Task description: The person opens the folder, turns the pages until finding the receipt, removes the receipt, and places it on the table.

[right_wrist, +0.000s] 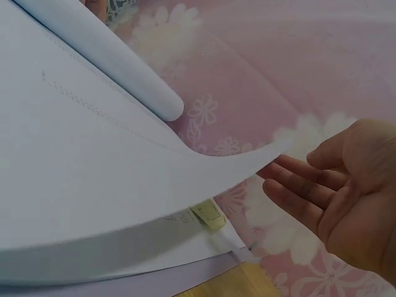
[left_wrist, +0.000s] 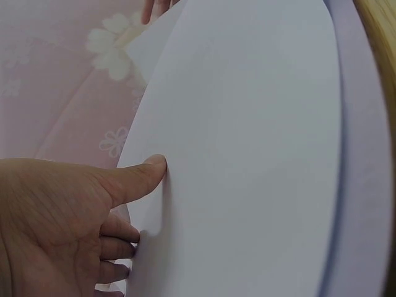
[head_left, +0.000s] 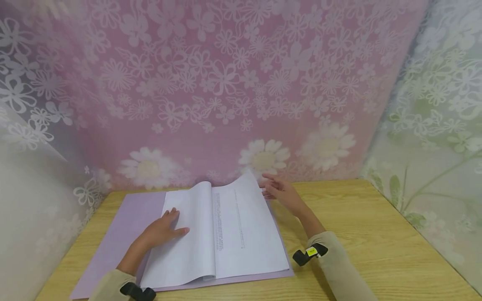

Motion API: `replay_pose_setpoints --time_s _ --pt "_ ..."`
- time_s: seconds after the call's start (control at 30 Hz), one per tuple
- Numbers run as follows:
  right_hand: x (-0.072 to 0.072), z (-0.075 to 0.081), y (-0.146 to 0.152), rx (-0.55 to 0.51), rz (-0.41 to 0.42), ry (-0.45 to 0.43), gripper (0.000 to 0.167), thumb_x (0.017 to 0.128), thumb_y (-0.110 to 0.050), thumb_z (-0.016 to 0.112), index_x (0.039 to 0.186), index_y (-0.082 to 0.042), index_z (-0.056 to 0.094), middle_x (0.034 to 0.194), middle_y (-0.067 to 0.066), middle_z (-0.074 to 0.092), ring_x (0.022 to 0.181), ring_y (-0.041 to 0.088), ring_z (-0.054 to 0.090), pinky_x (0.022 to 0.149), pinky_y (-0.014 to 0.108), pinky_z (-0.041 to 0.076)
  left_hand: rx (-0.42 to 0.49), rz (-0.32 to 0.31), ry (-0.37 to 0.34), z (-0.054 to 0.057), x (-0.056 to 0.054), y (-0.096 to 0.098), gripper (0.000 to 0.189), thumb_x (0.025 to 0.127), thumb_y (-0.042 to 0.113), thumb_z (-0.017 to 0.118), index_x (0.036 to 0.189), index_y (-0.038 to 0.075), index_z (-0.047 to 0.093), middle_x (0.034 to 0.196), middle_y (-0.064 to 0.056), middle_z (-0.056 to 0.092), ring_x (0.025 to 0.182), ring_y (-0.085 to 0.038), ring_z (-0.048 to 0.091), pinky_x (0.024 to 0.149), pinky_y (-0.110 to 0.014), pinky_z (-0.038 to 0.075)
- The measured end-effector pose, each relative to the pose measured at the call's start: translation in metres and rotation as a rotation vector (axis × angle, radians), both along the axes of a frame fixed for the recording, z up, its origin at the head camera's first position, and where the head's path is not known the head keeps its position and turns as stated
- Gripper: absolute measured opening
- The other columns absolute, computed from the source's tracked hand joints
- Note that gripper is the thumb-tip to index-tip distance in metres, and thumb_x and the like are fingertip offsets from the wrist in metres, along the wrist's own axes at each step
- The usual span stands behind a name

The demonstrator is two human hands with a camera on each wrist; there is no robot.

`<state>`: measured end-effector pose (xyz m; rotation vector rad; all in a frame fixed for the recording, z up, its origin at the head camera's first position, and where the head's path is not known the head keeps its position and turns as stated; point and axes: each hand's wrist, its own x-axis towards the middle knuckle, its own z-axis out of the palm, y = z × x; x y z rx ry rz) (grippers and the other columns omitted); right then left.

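A lilac folder (head_left: 120, 225) lies opened flat, holding a thick stack of white sheets. My left hand (head_left: 160, 232) rests on the blank turned pages (head_left: 192, 246) on the left side, thumb spread apart from the fingers. The right-hand page (head_left: 260, 238) carries columns of small print, and its far right corner is lifted. At that corner is my right hand (head_left: 284, 196). In the right wrist view its fingertips (right_wrist: 272, 185) touch the raised page's underside, while the thumb stays apart from the sheet. A yellow tab (right_wrist: 209, 213) shows on a printed sheet underneath.
The folder lies on a light wood-grain table (head_left: 357, 238). Behind it rises a pink floral backdrop (head_left: 211, 138), close to the table's far edge. A pale floral panel (head_left: 437, 167) stands along the right side. Black wrist cameras (head_left: 306, 254) are strapped over both sleeves.
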<state>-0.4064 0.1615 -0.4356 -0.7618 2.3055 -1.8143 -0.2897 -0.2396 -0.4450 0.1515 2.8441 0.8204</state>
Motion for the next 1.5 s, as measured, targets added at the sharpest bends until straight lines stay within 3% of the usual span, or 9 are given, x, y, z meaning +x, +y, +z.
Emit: replay_pose_setpoints --time_s 0.1,0.2,0.33,0.5,0.67,0.8,1.1,1.37,1.5 --pt "0.001 0.002 0.000 0.008 0.030 -0.010 0.048 0.106 -0.005 0.052 0.153 0.000 0.042 0.135 0.031 0.062 0.101 0.022 0.074 0.092 0.042 0.061 -0.002 0.000 0.004 -0.001 0.001 -0.001 0.093 0.094 0.050 0.069 0.153 -0.012 0.032 0.162 -0.035 0.021 0.150 -0.056 0.018 0.115 -0.071 0.027" --pt "0.000 0.003 0.000 0.023 0.070 -0.034 0.049 0.104 0.000 0.052 0.152 0.000 0.044 0.136 0.032 0.060 0.098 0.021 0.073 0.088 0.040 0.062 0.006 0.003 0.005 -0.003 0.001 -0.001 0.093 0.094 0.050 0.069 0.153 -0.012 0.033 0.162 -0.035 0.022 0.150 -0.056 0.018 0.115 -0.072 0.027" --pt "0.002 0.003 0.000 0.094 0.137 -0.069 0.055 0.101 -0.004 0.059 0.154 -0.008 0.044 0.141 0.028 0.058 0.111 0.029 0.070 0.087 0.040 0.062 0.009 -0.006 0.007 -0.005 0.001 -0.002 0.093 0.094 0.051 0.068 0.153 -0.012 0.032 0.162 -0.035 0.022 0.149 -0.057 0.018 0.114 -0.073 0.027" --pt "0.007 0.004 -0.005 0.169 0.243 -0.099 0.070 0.095 -0.012 0.072 0.157 -0.021 0.041 0.151 0.016 0.053 0.134 0.038 0.057 0.094 0.043 0.059 -0.010 -0.013 0.014 -0.005 0.000 -0.003 0.093 0.095 0.052 0.066 0.154 -0.011 0.032 0.162 -0.035 0.022 0.149 -0.057 0.019 0.114 -0.072 0.027" --pt "0.011 0.005 -0.012 0.216 0.360 -0.116 0.082 0.091 -0.015 0.078 0.159 -0.031 0.036 0.156 0.013 0.049 0.129 0.034 0.062 0.103 0.044 0.055 -0.018 -0.016 0.015 -0.003 0.001 -0.003 0.093 0.095 0.051 0.067 0.153 -0.012 0.032 0.162 -0.035 0.023 0.149 -0.057 0.020 0.114 -0.072 0.029" --pt "0.017 0.007 -0.020 0.258 0.445 -0.095 0.091 0.090 -0.017 0.079 0.163 -0.028 0.027 0.164 0.012 0.037 0.134 0.033 0.059 0.106 0.046 0.053 -0.011 -0.016 0.013 -0.002 0.001 -0.002 0.092 0.095 0.050 0.068 0.153 -0.012 0.032 0.162 -0.035 0.023 0.149 -0.056 0.021 0.115 -0.071 0.028" --pt "0.029 0.012 -0.033 0.347 0.475 0.020 0.100 0.084 -0.027 0.085 0.163 -0.032 0.024 0.171 -0.004 0.021 0.144 0.035 0.048 0.116 0.055 0.041 0.002 -0.008 0.013 0.000 0.001 -0.002 0.091 0.095 0.049 0.068 0.153 -0.011 0.033 0.162 -0.035 0.024 0.149 -0.056 0.021 0.115 -0.071 0.028" --pt "0.036 0.014 -0.043 0.364 0.506 0.042 0.104 0.083 -0.026 0.086 0.164 -0.031 0.021 0.171 -0.001 0.019 0.146 0.035 0.045 0.117 0.058 0.038 0.033 -0.011 0.031 0.005 -0.001 -0.005 0.090 0.095 0.048 0.069 0.153 -0.011 0.034 0.160 -0.036 0.026 0.149 -0.054 0.023 0.118 -0.068 0.027" --pt "0.039 0.016 -0.045 0.360 0.523 0.052 0.104 0.083 -0.025 0.086 0.164 -0.028 0.021 0.172 0.001 0.018 0.146 0.037 0.044 0.118 0.059 0.037 0.115 -0.022 0.051 0.010 -0.001 -0.005 0.081 0.099 0.043 0.065 0.154 -0.008 0.034 0.161 -0.032 0.030 0.150 -0.052 0.025 0.119 -0.065 0.028"
